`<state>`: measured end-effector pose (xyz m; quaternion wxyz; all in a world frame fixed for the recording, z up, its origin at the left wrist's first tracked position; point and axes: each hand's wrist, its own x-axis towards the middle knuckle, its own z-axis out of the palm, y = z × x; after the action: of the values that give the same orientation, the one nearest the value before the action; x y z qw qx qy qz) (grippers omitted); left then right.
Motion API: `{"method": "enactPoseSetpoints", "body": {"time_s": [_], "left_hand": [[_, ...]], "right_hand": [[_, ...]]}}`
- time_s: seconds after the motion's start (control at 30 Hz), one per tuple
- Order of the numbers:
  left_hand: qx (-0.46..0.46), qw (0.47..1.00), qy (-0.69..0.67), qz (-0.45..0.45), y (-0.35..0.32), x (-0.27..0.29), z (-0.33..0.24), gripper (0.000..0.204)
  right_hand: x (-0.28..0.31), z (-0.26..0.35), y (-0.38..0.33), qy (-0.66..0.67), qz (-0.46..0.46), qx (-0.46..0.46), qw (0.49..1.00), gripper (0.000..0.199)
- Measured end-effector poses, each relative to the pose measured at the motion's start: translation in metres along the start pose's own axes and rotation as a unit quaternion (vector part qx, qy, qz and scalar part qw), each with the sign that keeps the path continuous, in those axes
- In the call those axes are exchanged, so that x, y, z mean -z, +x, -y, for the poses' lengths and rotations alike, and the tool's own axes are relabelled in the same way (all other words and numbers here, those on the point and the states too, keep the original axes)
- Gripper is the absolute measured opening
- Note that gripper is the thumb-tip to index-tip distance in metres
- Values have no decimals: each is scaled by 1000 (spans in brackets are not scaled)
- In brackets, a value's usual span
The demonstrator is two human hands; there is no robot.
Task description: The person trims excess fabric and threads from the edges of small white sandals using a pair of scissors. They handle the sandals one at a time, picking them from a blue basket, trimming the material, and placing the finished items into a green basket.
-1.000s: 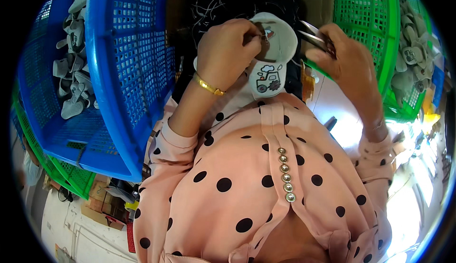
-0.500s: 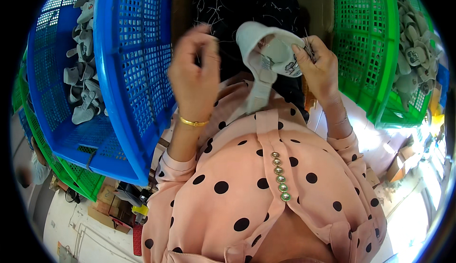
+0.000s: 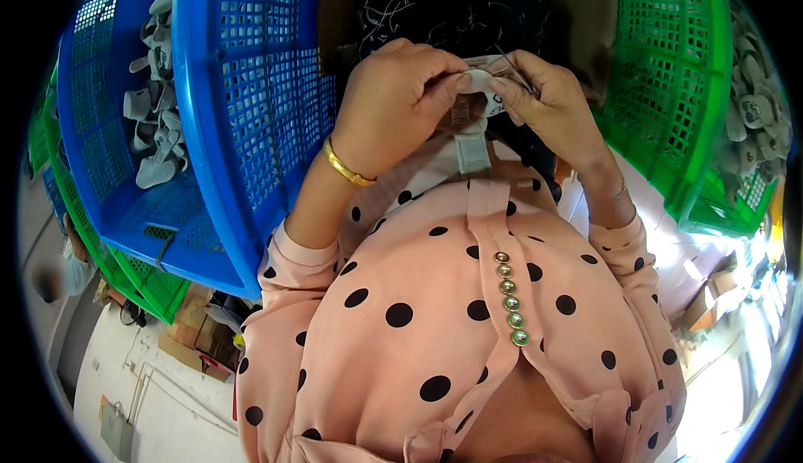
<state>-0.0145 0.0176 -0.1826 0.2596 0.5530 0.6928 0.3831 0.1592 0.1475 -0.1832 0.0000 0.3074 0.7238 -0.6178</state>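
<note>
Between my hands is a small pale grey shoe upper [image 3: 480, 81] with a printed patch and a strap [image 3: 473, 153] hanging down toward my shirt. My left hand [image 3: 393, 103], with a gold bangle on the wrist, is closed and pinches the upper's edge between thumb and fingers. From the other side my right hand [image 3: 554, 110] grips the same edge, its thumb close to my left thumb. A thin dark pointed tool [image 3: 517, 70] shows by the right fingers; its kind I cannot make out. The fingers hide much of the upper.
At left stands a blue plastic crate [image 3: 188, 128] with several grey shoe uppers [image 3: 159, 133] inside. A green crate [image 3: 665, 86] is at right, with more uppers [image 3: 753, 112] beyond its near wall. Loose thread ends lie on dark cloth [image 3: 468, 11] over my lap.
My left hand, raised apart from the upper before, has come right and taken hold of its edge. The upper has turned and is now mostly covered by my fingers.
</note>
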Motion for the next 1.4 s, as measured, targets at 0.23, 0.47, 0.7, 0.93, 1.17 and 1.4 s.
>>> {"method": "enactPoseSetpoints", "body": {"time_s": [0.23, 0.47, 0.7, 0.93, 1.17, 1.4], "left_hand": [[262, 923, -258, 116, -9, 19, -7, 18], [370, 797, -459, 131, -36, 2, 26, 19], [390, 750, -530, 68, -52, -4, 40, 22], [389, 755, -523, 73, -52, -4, 39, 24], [388, 758, -521, 65, -52, -4, 38, 23], [387, 757, -522, 66, -52, -6, 37, 22]], "right_hand": [[-4, 12, 5, -36, 43, 55, 997, 19], [-29, -23, 2, 143, 101, -68, 982, 26], [-12, -26, -7, -354, -32, 165, 920, 46], [-21, -23, 2, -449, -44, 218, 866, 43], [-24, -17, 9, -451, -35, 244, 858, 40], [-22, -18, 12, -443, -25, 270, 855, 39]]}}
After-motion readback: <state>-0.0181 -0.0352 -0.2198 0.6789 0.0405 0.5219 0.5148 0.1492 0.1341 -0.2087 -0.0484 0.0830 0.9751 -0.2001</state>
